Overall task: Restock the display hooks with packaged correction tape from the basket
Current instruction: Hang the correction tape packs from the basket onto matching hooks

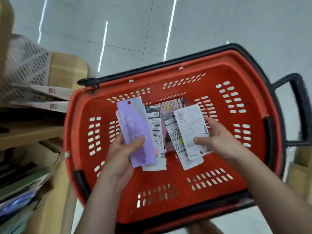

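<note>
A red plastic basket [244,149] with black handles stands on the floor below me. My left hand [121,156] grips a purple correction tape pack [135,129] with another pack stacked behind it, thumb across the front. My right hand [217,141] pinches a white pack [189,124] turned back side up, above the basket floor. Several more packs [170,125] lie face down in the basket between my hands.
Wooden shelving [30,132] runs along the left, holding flat boxes [50,93] and a white perforated crate [25,65]. Books or folders [20,191] sit on a lower shelf. Grey tiled floor [168,22] extends beyond the basket.
</note>
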A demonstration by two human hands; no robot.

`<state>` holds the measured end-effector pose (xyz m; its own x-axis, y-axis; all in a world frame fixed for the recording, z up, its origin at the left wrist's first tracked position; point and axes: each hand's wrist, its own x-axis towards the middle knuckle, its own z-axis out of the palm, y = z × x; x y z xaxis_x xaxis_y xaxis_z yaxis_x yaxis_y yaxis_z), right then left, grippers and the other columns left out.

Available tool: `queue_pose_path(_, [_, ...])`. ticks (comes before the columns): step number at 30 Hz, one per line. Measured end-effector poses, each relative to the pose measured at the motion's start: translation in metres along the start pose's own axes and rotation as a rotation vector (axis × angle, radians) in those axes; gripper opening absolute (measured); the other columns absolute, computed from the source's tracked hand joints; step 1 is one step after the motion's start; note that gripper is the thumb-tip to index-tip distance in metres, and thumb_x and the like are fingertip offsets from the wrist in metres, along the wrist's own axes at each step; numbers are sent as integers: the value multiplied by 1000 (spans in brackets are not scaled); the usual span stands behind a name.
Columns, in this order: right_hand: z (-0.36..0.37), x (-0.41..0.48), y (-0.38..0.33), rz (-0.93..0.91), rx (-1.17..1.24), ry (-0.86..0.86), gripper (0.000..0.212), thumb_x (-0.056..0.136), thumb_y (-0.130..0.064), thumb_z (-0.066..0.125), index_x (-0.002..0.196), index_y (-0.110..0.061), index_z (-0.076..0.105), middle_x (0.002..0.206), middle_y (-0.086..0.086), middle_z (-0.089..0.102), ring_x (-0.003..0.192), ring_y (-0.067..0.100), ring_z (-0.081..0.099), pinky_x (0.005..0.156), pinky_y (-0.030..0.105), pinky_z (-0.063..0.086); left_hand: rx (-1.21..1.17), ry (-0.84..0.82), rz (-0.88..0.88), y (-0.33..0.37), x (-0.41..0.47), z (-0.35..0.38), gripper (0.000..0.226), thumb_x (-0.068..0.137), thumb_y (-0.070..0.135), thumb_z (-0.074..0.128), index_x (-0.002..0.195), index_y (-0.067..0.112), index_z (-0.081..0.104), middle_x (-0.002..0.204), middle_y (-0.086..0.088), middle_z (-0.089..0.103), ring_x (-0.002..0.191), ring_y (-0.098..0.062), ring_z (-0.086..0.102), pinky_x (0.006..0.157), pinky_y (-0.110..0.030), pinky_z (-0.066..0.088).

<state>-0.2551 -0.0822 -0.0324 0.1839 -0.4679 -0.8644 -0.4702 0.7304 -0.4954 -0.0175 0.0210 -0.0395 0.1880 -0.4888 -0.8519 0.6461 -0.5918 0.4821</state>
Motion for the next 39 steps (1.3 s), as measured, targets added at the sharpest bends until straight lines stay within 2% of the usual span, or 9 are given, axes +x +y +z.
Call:
queue_pose_path(4, [4, -72, -45, -102, 100, -113, 61, 86, 12, 64, 130, -28, 54, 116, 4, 73, 107, 25, 70, 94, 51, 54, -266, -174, -57, 36, -73, 20, 105, 41, 31, 100, 133, 9, 58, 131, -16, 64, 119, -33, 62, 85, -49, 58])
queue_pose_path(14, [58, -171, -127, -186, 197, -188, 59, 88, 13, 57, 133, -26, 54, 106, 10, 75, 82, 22, 73, 66, 33, 58, -234, -144, 124, 93, -173, 51, 70, 72, 22, 78, 136, 6, 53, 131, -18, 63, 124, -39, 57, 109, -58, 40])
queue_pose_path(18, [65, -194, -144, -275, 51, -32, 46, 93, 1, 61, 130, -27, 58, 110, 2, 75, 95, 24, 74, 88, 52, 58, -2, 1, 213, 99, -189, 54, 78, 59, 32, 89, 129, 18, 58, 125, -6, 68, 117, -28, 64, 102, -53, 49])
queue_pose_path(23, [79, -247, -162, -332, -46, -28, 39, 101, -22, 54, 136, -38, 50, 124, -20, 66, 114, -1, 63, 107, 36, 47, 59, -25, 249, 113, -238, 65, 67, 76, 37, 76, 137, 25, 51, 123, 5, 69, 112, -12, 67, 87, -25, 55])
queue_pose_path(28, [83, -300, -187, -497, -138, 44, 83, 96, 2, 53, 149, -52, 20, 133, -24, 58, 117, -2, 61, 102, 27, 49, 40, 67, 335, 148, -292, 65, 55, 78, 31, 77, 129, 23, 58, 116, 2, 72, 109, -17, 68, 94, -36, 54])
queue_pose_path(30, [80, -320, -200, -590, -250, 93, 78, 96, 5, 50, 140, -57, 34, 131, -37, 52, 116, -12, 55, 100, 15, 44, 5, 86, 341, 163, -314, 63, 40, 84, 26, 74, 122, 23, 62, 111, 2, 73, 108, -20, 68, 97, -41, 53])
queue_pose_path(33, [79, -350, -220, -672, -318, 150, 57, 96, 6, 48, 115, -47, 62, 129, -14, 62, 113, -1, 59, 100, 24, 47, -71, 26, 329, 182, -349, 65, 45, 79, 28, 73, 123, 22, 64, 116, -5, 72, 111, -28, 67, 102, -51, 49])
queue_pose_path(37, [69, -398, -251, -566, -14, -97, 51, 91, 11, 46, 106, -29, 74, 120, -15, 68, 98, -6, 67, 74, 11, 52, -193, 3, 411, 201, -399, 66, 44, 76, 20, 70, 119, 15, 65, 113, -7, 73, 101, -24, 69, 90, -39, 57])
queue_pose_path(39, [55, -415, -263, -510, 39, -270, 47, 85, 2, 51, 108, -31, 77, 123, -12, 69, 108, 7, 68, 82, 24, 57, -240, -10, 468, 208, -424, 65, 51, 76, 13, 75, 125, 15, 62, 112, -4, 73, 97, -18, 70, 81, -31, 59])
